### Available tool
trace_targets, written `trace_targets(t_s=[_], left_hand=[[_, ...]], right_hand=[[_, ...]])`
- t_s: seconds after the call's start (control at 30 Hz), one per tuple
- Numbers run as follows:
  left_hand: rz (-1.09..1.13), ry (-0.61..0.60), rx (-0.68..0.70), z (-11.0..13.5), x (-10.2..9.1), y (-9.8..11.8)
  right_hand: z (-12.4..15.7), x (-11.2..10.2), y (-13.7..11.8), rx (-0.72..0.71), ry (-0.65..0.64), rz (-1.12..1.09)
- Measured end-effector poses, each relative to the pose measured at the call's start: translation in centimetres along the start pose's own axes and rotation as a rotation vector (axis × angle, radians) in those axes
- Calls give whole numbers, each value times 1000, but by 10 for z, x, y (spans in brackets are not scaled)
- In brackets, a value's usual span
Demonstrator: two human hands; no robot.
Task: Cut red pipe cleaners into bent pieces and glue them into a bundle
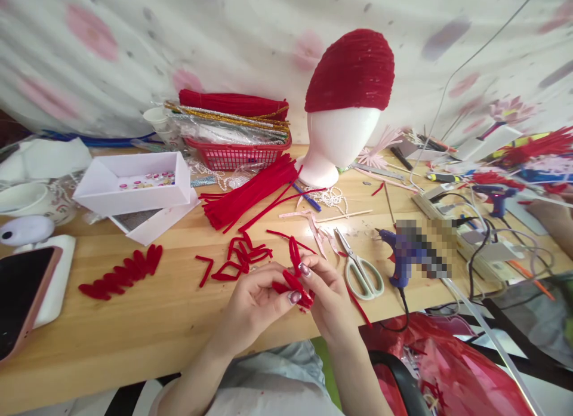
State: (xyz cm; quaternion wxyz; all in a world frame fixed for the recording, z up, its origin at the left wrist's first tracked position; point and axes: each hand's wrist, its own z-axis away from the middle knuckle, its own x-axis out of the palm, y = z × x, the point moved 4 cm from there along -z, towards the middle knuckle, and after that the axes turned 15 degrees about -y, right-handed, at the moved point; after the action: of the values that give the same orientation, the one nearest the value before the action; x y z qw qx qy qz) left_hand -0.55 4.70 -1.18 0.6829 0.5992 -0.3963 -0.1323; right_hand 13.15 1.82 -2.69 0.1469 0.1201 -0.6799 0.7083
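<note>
Both our left hand (pixel 262 296) and right hand (pixel 330 296) pinch looped red chenille stems (pixel 293 281) between them, just below the frame's centre, one loop pointing up-frame, another slanting toward lower right.

single head-worn view, looking forward and down, close over the wooden table (pixel 156 320)

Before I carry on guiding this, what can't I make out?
All in the head view:
Red pieces in hand: partly covered by fingers of the left hand and right hand.
Nearer blue glue gun: rear, behind a pixelated patch.
Phone: cut off by the left edge.
Another person's arm: blurred, cut off by the right edge.
Red basket: bottom, hidden by its wall and contents.
Gems in the white box: too small to count surely.
</note>
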Motion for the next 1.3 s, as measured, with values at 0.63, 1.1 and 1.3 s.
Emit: trace_targets(t_s=[0.63, 1.1, 1.3], left_hand=[[28, 294, 35, 20, -34, 9], [74, 253, 48, 23, -53, -8], [140, 258, 49, 25, -56, -11]], right_hand=[[14, -94, -86, -389, 487, 612], [-10, -48, -32, -152, 173, 99], [-15, -32, -24, -84, 12, -296]])
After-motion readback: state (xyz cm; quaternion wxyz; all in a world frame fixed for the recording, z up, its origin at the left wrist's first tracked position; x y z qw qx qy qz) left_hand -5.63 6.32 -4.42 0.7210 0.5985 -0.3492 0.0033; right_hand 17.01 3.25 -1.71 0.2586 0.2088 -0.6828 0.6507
